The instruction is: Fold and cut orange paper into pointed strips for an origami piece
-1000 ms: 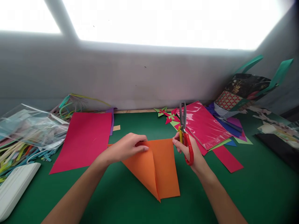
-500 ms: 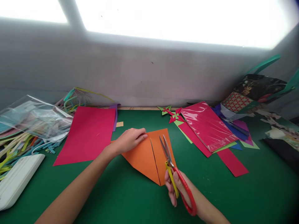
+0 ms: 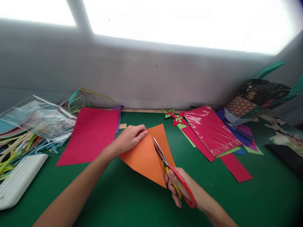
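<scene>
Near the centre of the frame, orange paper: a folded orange sheet of stiff paper (image 3: pixel 139 157) lies slanted, its pointed corner toward the bottom, a narrower part showing at right behind the front flap.
Left hand: the left hand (image 3: pixel 130 137) comes from the lower left, thumb and fingers pinched at the sheet's upper edge.
Right hand: the right hand (image 3: pixel 176 186), at lower right of centre and apart from the other, is closed around the handles of the scissors.
Scissors: metal-bladed scissors with red and yellow handles (image 3: pixel 166 163) point up and left, blades along the line between flap and right part; whether they bite the paper, I cannot tell.
Surface: a dark green surface (image 3: pixel 106 198) lies under everything.
Left of centre: a large crimson paper sheet (image 3: pixel 91 137), with a purple paper strip (image 3: pixel 118 118) at its right edge.
Right of centre: red-and-green paper stars (image 3: pixel 179 119) beside a shiny plastic-wrapped crimson packet (image 3: pixel 210 130).
Far left: a clear plastic bag (image 3: pixel 44 116) above multicoloured fuzzy strands (image 3: pixel 19 151) and a white oblong object (image 3: pixel 22 179).
Upper right: a patterned bag with teal handles (image 3: pixel 260 91).
</scene>
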Tool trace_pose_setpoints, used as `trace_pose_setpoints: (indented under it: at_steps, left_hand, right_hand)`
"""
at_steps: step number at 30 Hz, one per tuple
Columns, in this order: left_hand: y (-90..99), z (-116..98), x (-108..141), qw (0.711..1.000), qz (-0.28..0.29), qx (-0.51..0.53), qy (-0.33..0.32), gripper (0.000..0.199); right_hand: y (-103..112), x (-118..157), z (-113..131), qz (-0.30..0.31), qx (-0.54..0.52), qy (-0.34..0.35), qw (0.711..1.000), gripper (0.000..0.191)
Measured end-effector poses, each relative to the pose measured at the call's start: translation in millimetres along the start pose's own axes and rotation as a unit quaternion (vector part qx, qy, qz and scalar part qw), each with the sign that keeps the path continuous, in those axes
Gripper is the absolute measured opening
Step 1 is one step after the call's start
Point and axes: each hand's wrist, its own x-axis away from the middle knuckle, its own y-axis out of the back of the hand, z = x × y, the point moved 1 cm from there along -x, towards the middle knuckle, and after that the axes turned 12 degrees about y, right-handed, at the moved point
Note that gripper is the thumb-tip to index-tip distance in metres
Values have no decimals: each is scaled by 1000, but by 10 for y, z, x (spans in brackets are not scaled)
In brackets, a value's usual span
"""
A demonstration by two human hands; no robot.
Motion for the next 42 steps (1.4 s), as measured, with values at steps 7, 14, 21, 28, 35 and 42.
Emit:
trace_pose_setpoints:
  at_steps: [7,14,21,28,35,42]
  left_hand:
    - [107,-53,27,1000,11,20,-2,40]
    - [141,-154,85,999,20,30,11,41]
    - [126,-239,115,998,14,60,33,41]
    - [102,-283,129,998,3,52,34,46]
    - [109,-307,143,999,-13,35,36,42]
    - [138,-347,177,1000,-9,1,19,44]
  right_hand:
    - [-104,-70,142,32,8,62,998,56]
    - [-230,-195,200,10,47,98,994,56]
    - [-243,-246,129,-59,81,127,987,52]
    - [-284,-249,172,-49,78,124,988,59]
    - [-311,-258,198,-62,87,132,985,63]
    - [-343,-222,265,-28,28,104,994,66]
